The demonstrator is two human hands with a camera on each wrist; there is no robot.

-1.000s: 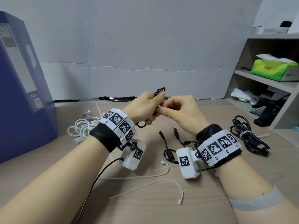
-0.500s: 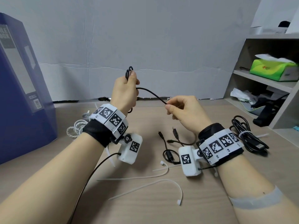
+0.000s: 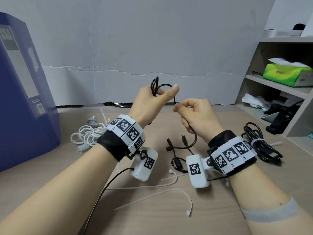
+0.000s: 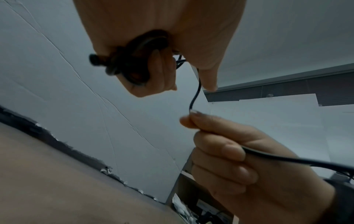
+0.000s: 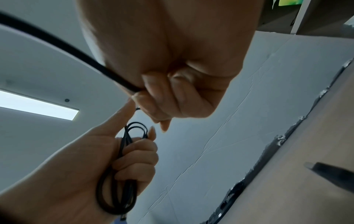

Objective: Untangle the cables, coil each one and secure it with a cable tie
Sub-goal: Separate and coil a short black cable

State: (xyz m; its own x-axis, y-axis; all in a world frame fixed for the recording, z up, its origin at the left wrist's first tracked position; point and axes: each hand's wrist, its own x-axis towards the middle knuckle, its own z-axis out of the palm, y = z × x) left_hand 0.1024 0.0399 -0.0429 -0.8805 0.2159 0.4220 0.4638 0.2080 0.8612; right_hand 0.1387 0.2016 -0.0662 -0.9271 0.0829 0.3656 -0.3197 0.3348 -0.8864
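A pale wall backs the brown tabletop [image 3: 211, 209], where loose white cable ties [image 3: 152, 195] lie beside a white cable bundle [image 3: 88, 134] and a tied black bundle [image 3: 259, 145] (far right). Above it, the left hand [image 3: 149, 104] has its fingers [image 5: 138, 159] curled round a small coil of black cable [image 3: 156, 86]. The right hand [image 3: 198, 116] pinches the same cable's free run, its tail trailing down to the tabletop.
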